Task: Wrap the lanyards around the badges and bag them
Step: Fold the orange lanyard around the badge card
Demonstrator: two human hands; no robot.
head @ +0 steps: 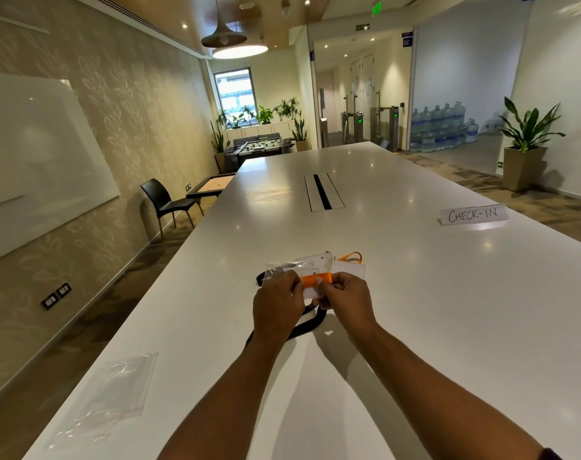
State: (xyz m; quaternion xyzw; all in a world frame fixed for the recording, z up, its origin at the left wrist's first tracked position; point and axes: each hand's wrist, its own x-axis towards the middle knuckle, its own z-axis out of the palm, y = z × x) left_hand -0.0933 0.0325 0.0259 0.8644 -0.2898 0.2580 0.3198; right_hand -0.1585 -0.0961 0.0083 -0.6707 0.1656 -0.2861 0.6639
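Observation:
Both hands hold one white badge (pixel 310 290) with an orange lanyard (pixel 315 279) wound around it, just above the white table (pixel 415 293). My left hand (pixel 277 305) grips the badge's left side and a clear plastic bag (pixel 274 272). My right hand (pixel 347 298) pinches the badge's right side. Behind the hands lie more white badges (pixel 315 260), one with an orange lanyard loop (pixel 350 257). A black lanyard (pixel 304 325) trails on the table under my hands.
Spare clear plastic bags (pixel 113 393) lie near the table's left front edge. A "CHECK-IN" sign (pixel 474 214) stands at the right. A cable slot (pixel 322 192) runs along the table's middle. A black chair (pixel 166 202) stands left of the table.

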